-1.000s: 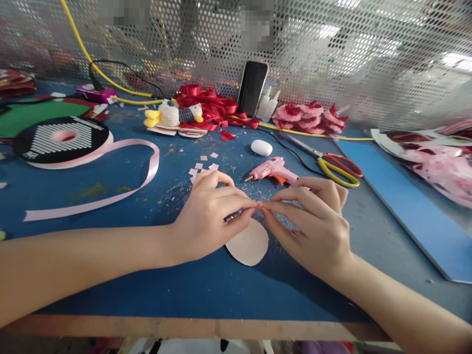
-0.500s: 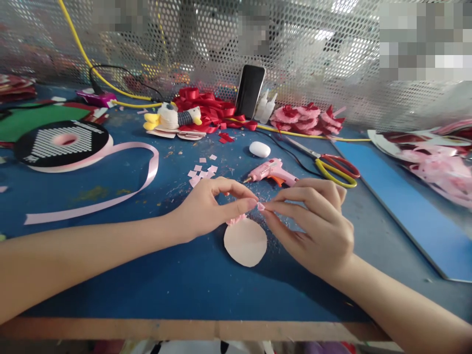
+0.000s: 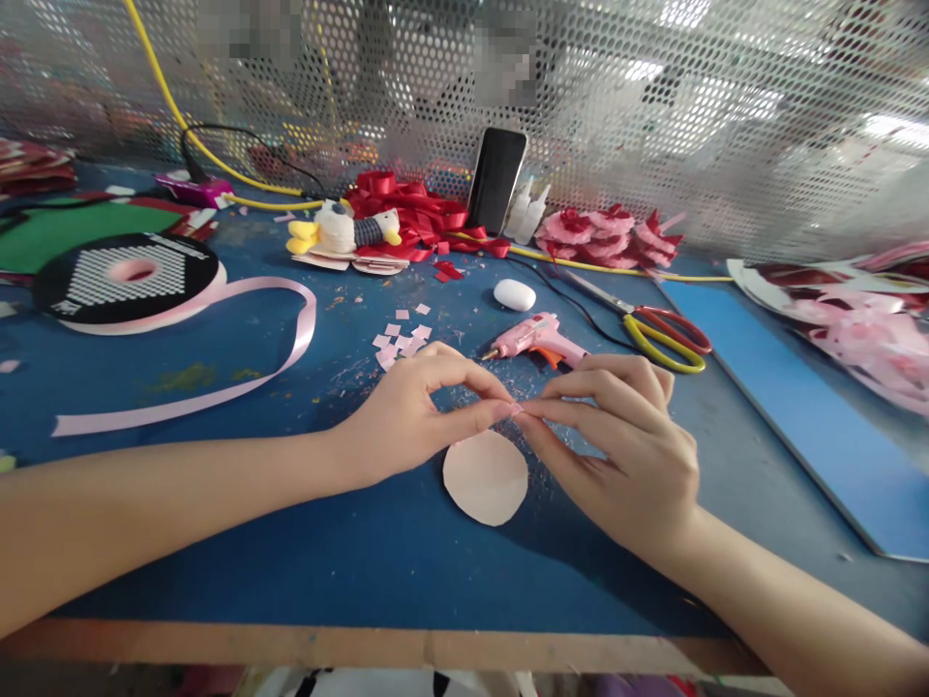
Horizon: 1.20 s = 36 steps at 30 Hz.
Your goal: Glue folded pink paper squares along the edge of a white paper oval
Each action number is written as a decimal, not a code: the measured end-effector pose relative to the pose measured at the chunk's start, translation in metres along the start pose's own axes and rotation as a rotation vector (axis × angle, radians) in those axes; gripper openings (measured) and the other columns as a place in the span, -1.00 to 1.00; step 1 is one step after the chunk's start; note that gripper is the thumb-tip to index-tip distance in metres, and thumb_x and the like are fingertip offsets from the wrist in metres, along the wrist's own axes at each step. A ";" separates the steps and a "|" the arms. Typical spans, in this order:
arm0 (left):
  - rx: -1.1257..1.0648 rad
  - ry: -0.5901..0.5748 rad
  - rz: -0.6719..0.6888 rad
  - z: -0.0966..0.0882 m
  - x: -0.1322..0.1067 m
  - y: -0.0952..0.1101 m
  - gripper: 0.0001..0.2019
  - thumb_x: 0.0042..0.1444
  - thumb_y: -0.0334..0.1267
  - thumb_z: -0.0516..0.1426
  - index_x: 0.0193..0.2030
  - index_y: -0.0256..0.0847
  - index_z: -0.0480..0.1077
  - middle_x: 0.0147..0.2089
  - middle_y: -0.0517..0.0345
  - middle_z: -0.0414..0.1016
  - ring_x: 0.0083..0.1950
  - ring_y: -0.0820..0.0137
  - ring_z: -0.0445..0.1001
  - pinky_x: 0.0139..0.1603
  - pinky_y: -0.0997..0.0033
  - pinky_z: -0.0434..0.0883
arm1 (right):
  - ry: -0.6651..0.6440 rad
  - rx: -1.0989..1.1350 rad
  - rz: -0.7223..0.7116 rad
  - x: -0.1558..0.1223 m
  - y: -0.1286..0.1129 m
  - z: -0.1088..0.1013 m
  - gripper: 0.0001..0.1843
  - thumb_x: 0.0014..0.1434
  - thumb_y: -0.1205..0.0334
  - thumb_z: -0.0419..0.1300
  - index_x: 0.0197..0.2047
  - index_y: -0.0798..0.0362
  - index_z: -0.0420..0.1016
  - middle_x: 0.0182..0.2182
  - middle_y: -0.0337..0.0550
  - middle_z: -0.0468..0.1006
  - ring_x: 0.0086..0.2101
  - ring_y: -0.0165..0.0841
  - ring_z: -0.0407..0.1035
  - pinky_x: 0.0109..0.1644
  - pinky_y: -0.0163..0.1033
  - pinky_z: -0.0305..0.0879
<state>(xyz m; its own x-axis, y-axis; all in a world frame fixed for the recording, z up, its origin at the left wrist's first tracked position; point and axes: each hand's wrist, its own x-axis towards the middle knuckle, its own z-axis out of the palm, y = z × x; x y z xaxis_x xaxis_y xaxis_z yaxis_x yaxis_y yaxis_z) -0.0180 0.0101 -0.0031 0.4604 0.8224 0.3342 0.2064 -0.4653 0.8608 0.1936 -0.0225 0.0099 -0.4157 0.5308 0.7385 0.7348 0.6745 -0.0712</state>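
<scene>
Between the fingertips of both hands is a small pink ribbon piece (image 3: 516,409), mostly hidden by the fingers. My left hand (image 3: 425,402) pinches it from the left with thumb and forefinger. From the right, my right hand (image 3: 616,445) pinches the same piece, its other fingers curled. Just below the hands a round cream-coloured disc (image 3: 486,479) lies flat on the blue table; my left hand covers its upper edge. Several small pink ribbon squares (image 3: 399,341) are scattered beyond my left hand. A pink glue gun (image 3: 533,337) lies behind my right hand.
A ribbon spool (image 3: 131,281) with a loose pink tail lies at left. Scissors (image 3: 639,324), a white oval object (image 3: 515,294), a propped phone (image 3: 497,182), red ribbon (image 3: 406,218), a small plush duck (image 3: 344,228) and a blue board (image 3: 805,416) surround the work area.
The fingertips of both hands have closed tighter round the pink ribbon piece, so less of it shows. My left hand has shifted slightly right. The view has moved a little.
</scene>
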 end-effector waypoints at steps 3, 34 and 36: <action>0.026 -0.008 0.022 0.000 -0.001 -0.001 -0.89 0.25 -0.16 0.25 -0.21 -0.09 0.58 -0.21 0.22 0.60 -0.07 0.37 0.50 0.05 0.35 0.40 | 0.014 0.012 0.001 0.001 0.000 -0.001 -0.88 0.17 0.34 0.37 -0.28 -0.10 0.60 -0.39 -0.22 0.60 -0.25 -0.24 0.43 -0.18 -0.05 0.28; -0.201 -0.155 -0.083 -0.001 0.003 -0.003 -0.87 0.25 -0.15 0.24 -0.23 -0.13 0.57 -0.25 0.25 0.57 -0.26 0.49 0.47 -0.18 0.43 0.36 | -0.024 0.233 0.023 0.002 0.008 -0.001 -0.82 0.16 0.37 0.38 -0.24 -0.13 0.60 -0.42 -0.24 0.61 -0.22 -0.22 0.43 -0.13 0.00 0.32; -0.197 -0.179 -0.082 -0.002 0.003 -0.003 -0.87 0.26 -0.16 0.23 -0.24 -0.15 0.54 -0.24 0.25 0.55 -0.26 0.49 0.45 -0.19 0.44 0.34 | -0.037 0.238 -0.001 0.002 0.010 -0.001 -0.83 0.16 0.38 0.38 -0.23 -0.12 0.61 -0.40 -0.24 0.61 -0.21 -0.22 0.42 -0.11 0.00 0.32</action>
<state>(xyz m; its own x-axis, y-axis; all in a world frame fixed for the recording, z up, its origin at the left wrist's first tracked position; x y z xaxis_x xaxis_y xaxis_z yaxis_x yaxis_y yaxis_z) -0.0191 0.0150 -0.0036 0.5980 0.7755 0.2025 0.0851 -0.3127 0.9460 0.2003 -0.0154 0.0116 -0.4388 0.5460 0.7137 0.5895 0.7743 -0.2300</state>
